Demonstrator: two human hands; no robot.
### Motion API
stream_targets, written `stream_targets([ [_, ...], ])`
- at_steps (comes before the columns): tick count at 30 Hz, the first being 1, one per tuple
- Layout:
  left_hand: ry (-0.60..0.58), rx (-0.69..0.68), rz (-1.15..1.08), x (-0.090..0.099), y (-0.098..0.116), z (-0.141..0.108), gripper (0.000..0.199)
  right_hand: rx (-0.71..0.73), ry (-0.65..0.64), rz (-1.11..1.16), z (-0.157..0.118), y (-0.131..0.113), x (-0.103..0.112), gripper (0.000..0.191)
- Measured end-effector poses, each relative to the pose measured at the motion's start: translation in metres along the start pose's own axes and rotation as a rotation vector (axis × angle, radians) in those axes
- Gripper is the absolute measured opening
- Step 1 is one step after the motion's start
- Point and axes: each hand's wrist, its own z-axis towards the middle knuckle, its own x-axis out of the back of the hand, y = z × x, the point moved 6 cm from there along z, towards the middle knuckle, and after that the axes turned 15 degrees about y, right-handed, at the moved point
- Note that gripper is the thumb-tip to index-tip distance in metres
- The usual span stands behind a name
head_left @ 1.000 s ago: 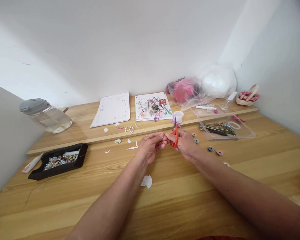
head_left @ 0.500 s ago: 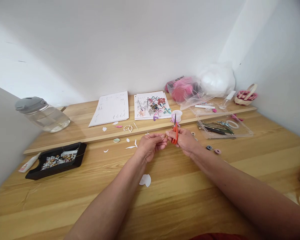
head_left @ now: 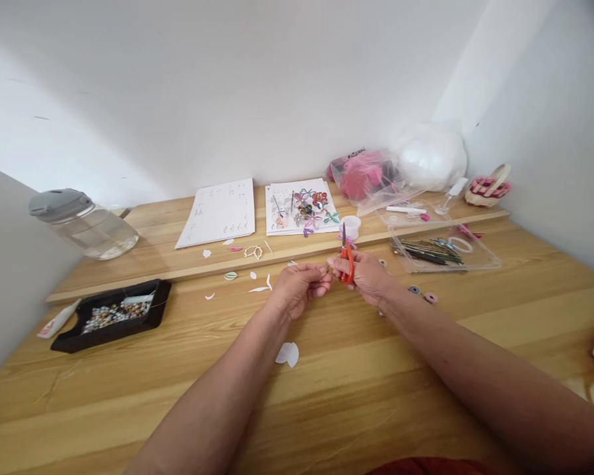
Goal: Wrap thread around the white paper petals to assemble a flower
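Red-handled scissors point(head_left: 347, 264) rest in my right hand point(head_left: 369, 274), blades pointing up and away. The thumb and forefinger of that hand also pinch a small golden piece point(head_left: 330, 269), too small to name. My left hand point(head_left: 301, 285) is closed at the fingertips on the same piece, so the two hands meet over the table. White paper cutouts point(head_left: 288, 354) lie below my left wrist. A green-edged leaf shape point(head_left: 231, 276) and thin white paper slivers point(head_left: 261, 288) are to the left of my left hand.
A black tray of beads point(head_left: 153, 310) and a lidded water jug point(head_left: 89, 227) stand left. Paper sheets point(head_left: 220, 211) and colourful wire flowers point(head_left: 307, 211) lie on the raised ledge. At right are a clear plastic box point(head_left: 485, 258), small thread spools point(head_left: 430, 298) and a little basket point(head_left: 486, 191).
The scissors tip slightly to the left in my right hand. More of the golden piece shows between my fingertips. Both hands otherwise stay in nearly the same place.
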Motion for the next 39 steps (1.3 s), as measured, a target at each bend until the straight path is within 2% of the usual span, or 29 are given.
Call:
stream_targets([
  [15,-0.013,0.011,0.029,-0.0014,0.0000,0.0011,0.013,-0.004,-0.050,-0.026,0.0017,-0.0008,-0.0007,0.033],
  [23,-0.037,0.072,-0.089,-0.0008,-0.0067,0.0042,0.016,-0.006,0.067,0.010,0.0007,-0.0012,0.0016,0.037],
  [28,-0.036,0.022,-0.146,0.0003,-0.0029,0.0046,0.017,-0.009,-0.004,-0.011,-0.0030,-0.0035,-0.0016,0.035],
  [35,0.010,-0.048,0.004,-0.0030,-0.0006,0.0044,0.011,0.042,-0.070,-0.056,-0.0024,-0.0062,-0.0022,0.031],
  [39,0.036,-0.069,0.089,-0.0044,-0.0014,0.0074,0.018,0.051,-0.103,-0.072,-0.0016,-0.0038,-0.0019,0.028],
])
